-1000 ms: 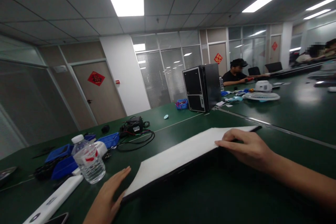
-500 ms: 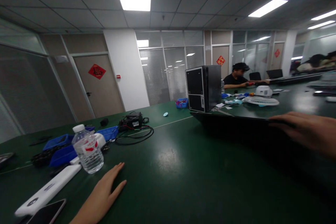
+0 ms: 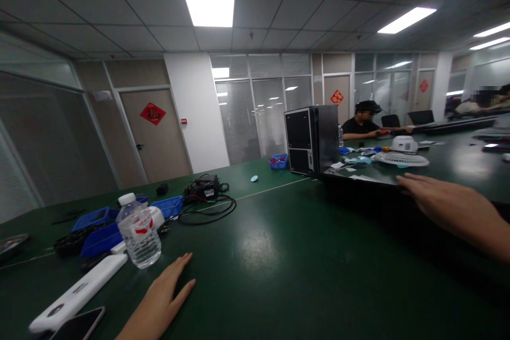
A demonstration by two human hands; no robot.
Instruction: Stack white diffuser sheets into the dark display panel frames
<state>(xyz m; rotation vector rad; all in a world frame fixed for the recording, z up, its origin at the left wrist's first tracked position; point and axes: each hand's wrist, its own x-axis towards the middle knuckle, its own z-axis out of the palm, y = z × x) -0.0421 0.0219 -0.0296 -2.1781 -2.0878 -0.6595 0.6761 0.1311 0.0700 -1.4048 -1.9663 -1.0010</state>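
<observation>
My left hand [image 3: 161,297] lies palm down on the green table [image 3: 255,287], thumb spread from the fingers, holding nothing. Just beyond it stands a capped clear water bottle [image 3: 141,239]. A white elongated device [image 3: 79,293] and a dark-screened phone [image 3: 82,325] lie to its left. On the right, my right hand [image 3: 446,204] is stretched flat over the upper edge of a dark flat panel [image 3: 358,196]; its thumb is hidden. The panel's lower part merges with the dark table. Behind the panel stands a black computer tower [image 3: 313,138].
Blue trays [image 3: 101,239], a black adapter [image 3: 205,187] and looped cable [image 3: 215,218] lie at the left. A small blue basket [image 3: 278,161] sits by the tower. A white fan grille [image 3: 400,159] lies at the right rear; a person [image 3: 364,119] in a cap sits beyond.
My right hand has shifted slightly left, and its fingers now look straighter over the dark panel's edge. The panel's left end sits farther right. The camera has tilted up slightly; my left hand stays flat.
</observation>
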